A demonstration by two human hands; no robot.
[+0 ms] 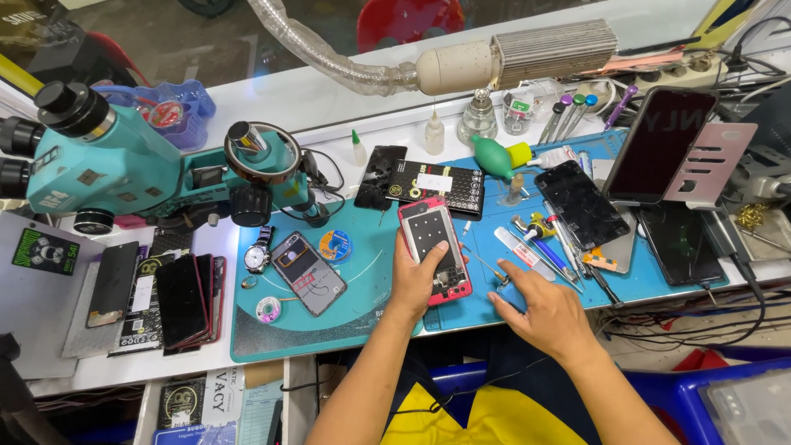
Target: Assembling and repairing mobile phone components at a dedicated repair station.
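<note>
An opened phone with a red frame [435,247] is held at the middle of the workbench, on the seam where the teal mat [362,305] meets the blue mat [651,276]. Its back is off, and a dark inner plate dotted with pale spots is shown. The phone is gripped by the left hand [418,278], which is closed around its lower part: the thumb is laid across the plate, and the fingers are wrapped beneath and mostly hidden. The right hand [545,317] is set just to the right, palm down and loosely spread, its fingertips [497,298] resting on the blue mat near thin tweezers [488,268]; nothing is seen to be held by it, though its palm side is not shown.

Just above the phone, a black battery pack [437,186] and a dark panel [380,176] are laid. To the left, a grey phone [309,274], a wristwatch [258,254] and two small tape rolls [334,245] are placed on the teal mat. To the right, a cracked screen [582,203], assorted hand tools [548,239] and a propped phone on a pink stand [663,144] are found. A teal microscope [124,165] is stationed at the far left, beside a stack of phones [185,301]. The forearms are cut off by the lower edge.
</note>
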